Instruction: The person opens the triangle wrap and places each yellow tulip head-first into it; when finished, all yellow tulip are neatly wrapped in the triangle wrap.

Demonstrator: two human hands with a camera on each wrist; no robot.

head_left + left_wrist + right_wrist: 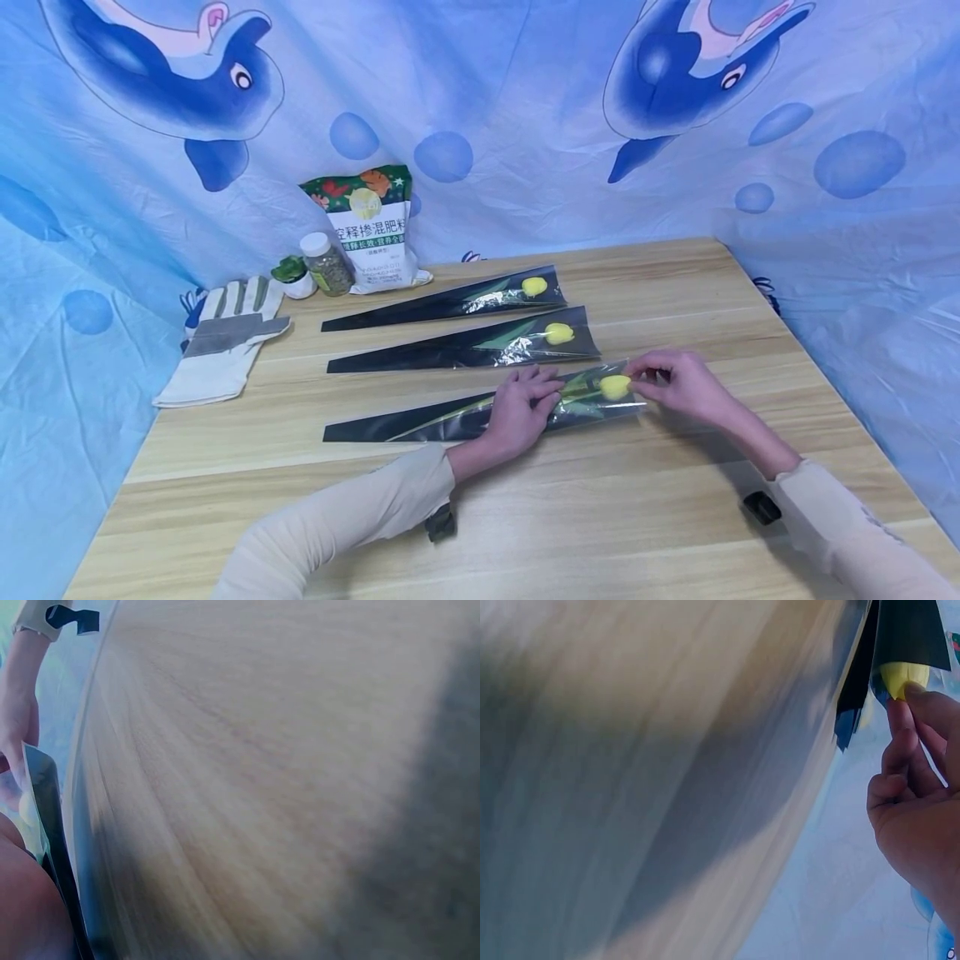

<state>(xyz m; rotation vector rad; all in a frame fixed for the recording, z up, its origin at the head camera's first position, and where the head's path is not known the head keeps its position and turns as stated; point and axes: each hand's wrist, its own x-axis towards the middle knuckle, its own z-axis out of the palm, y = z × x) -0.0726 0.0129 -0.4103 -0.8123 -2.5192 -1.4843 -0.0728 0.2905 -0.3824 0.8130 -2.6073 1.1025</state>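
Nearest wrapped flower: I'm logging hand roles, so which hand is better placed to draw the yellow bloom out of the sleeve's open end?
Probably the right hand: its fingertips touch the yellow bloom at the open end. The left hand rests mid-sleeve.

Head view: bright, even, diffuse light; sharp focus. Soft shadows fall beneath both forearms on the wooden table (675, 517). Glare on the cellophane sleeves (517, 346). Straight edges bow toward the frame borders. Both wrist views: dim, heavily blurred, table grain smeared, dark shadow bands.
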